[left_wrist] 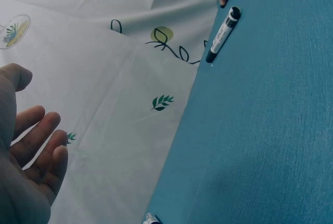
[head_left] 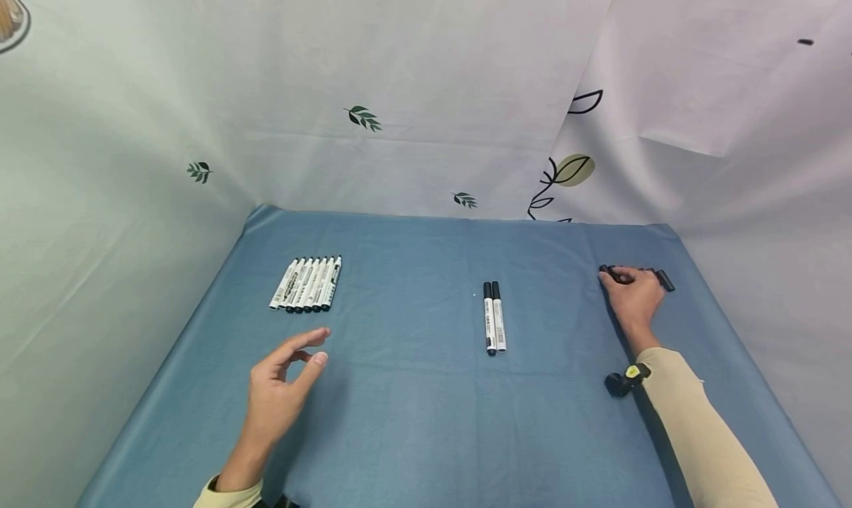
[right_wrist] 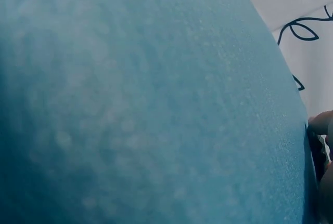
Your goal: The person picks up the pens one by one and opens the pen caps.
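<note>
On the right of the table, my right hand reaches down with thumb and fingers around a small black marker cap. Other black caps lie beside and partly behind that hand. In the right wrist view, only a bit of the hand shows at the edge, against a dark piece. My left hand hovers over the left side, thumb and index finger apart, holding nothing. Beyond it lies a row of several white markers without their large caps. Two capped markers lie side by side right of centre.
A blue cloth covers the table. Pale printed fabric hangs behind and at both sides. A black wrist camera sticks out from the right sleeve.
</note>
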`<state>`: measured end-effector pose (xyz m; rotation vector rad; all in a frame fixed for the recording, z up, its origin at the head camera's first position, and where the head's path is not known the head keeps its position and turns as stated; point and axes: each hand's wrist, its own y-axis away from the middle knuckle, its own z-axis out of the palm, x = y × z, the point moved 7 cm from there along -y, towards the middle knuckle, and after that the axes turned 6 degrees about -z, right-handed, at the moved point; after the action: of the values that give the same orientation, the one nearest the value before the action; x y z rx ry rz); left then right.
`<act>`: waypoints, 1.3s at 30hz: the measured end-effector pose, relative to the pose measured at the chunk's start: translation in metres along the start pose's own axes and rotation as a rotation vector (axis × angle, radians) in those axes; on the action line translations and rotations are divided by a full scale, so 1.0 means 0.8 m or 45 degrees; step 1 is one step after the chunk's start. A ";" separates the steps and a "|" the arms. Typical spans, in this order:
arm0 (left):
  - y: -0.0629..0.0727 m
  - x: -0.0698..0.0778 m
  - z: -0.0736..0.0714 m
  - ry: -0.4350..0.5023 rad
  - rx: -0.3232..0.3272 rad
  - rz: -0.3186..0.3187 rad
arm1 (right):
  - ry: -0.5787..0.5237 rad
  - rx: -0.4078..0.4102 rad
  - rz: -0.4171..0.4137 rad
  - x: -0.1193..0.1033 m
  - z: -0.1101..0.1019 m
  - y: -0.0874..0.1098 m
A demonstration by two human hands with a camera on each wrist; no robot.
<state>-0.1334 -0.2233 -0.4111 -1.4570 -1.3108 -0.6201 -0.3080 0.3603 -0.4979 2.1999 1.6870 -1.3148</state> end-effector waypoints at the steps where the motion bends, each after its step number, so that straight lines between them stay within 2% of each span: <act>1: 0.000 0.000 0.000 -0.001 -0.001 -0.004 | -0.002 -0.008 0.006 0.000 0.000 0.000; 7: 0.000 0.002 0.000 -0.002 0.003 0.014 | -0.029 -0.031 0.026 0.002 0.000 0.002; 15: -0.002 0.003 0.008 0.033 -0.040 0.072 | -0.102 0.039 -0.001 0.000 -0.006 0.005; 24: -0.014 0.010 0.027 0.018 -0.107 0.105 | -0.215 0.095 0.014 -0.007 -0.036 0.018; 32: -0.042 0.029 0.062 0.131 -0.124 0.144 | -0.282 0.078 -0.058 -0.048 -0.071 0.039; 39: -0.065 0.023 0.112 0.135 -0.207 0.025 | -0.338 0.076 -0.166 -0.096 -0.086 0.077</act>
<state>-0.1990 -0.1415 -0.4072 -1.5440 -1.1851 -0.7957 -0.2207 0.3138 -0.4300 1.8688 1.7323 -1.6250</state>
